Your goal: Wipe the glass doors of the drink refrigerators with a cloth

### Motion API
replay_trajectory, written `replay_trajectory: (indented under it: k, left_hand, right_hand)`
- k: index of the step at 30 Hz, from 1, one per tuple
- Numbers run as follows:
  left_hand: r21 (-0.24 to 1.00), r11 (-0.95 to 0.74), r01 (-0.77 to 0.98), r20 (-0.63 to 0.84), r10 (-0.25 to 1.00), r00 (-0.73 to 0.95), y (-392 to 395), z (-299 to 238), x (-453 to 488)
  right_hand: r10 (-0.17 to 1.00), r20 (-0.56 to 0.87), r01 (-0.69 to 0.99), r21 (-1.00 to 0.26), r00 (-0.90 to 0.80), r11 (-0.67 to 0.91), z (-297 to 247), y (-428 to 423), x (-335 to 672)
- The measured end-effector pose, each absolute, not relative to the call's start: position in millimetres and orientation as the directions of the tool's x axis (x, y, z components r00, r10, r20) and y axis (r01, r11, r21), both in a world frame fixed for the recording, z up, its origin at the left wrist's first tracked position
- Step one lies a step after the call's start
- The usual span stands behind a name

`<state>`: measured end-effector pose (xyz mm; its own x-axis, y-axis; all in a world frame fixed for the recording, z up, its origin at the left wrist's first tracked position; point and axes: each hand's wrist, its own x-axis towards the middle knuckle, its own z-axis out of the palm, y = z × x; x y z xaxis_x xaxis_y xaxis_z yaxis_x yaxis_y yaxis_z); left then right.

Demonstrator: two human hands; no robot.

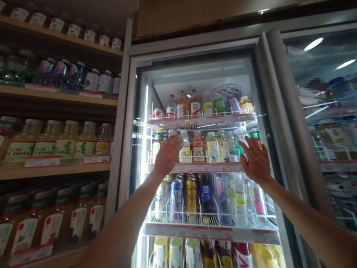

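Both my arms reach forward and up to a lit drinks fridge (264,93). My left hand (169,153) is raised before its second shelf, fingers stretched out and slightly blurred, holding nothing visible. It partly covers a row of juice bottles, nearest a pale bottle (185,147). My right hand (256,159), fingers spread and empty, is held up at the right end of the same row, near a green-labelled bottle (242,137). Reflections show on the glass door (195,67) in front of the shelves. Whether either palm touches the glass I cannot tell.
On the left, wooden shelves (69,169) hold several rows of bottled juice. Below my hands a fridge shelf carries cans, such as a gold can (191,195) and a blue can (176,199). A second glass-door fridge (334,163) adjoins on the right, past metal door frames.
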<state>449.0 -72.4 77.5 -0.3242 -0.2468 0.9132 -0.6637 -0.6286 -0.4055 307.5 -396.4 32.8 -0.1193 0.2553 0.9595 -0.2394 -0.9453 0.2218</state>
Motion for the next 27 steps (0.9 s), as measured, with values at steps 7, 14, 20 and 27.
replay_trajectory:
  k: [7,14,20,27]
  left_hand:
    - [-0.209,-0.678,-0.704,0.967,-0.038,-0.251,-93,110,441]
    - [-0.085,-0.753,-0.653,0.984,0.040,-0.174,-70,139,445]
    - [-0.273,-0.694,-0.667,0.960,-0.153,-0.234,-98,156,441]
    - [-0.134,-0.706,-0.695,0.972,0.043,-0.231,-80,167,446]
  right_hand:
    - [0.266,0.956,-0.262,0.228,-0.120,-0.938,33,-396,307]
    - [0.273,0.952,-0.257,0.231,-0.139,-0.938,32,-396,308]
    - [0.269,0.954,-0.253,0.230,-0.135,-0.940,32,-396,308]
    - [0.253,0.959,-0.247,0.216,-0.131,-0.945,32,-395,308]
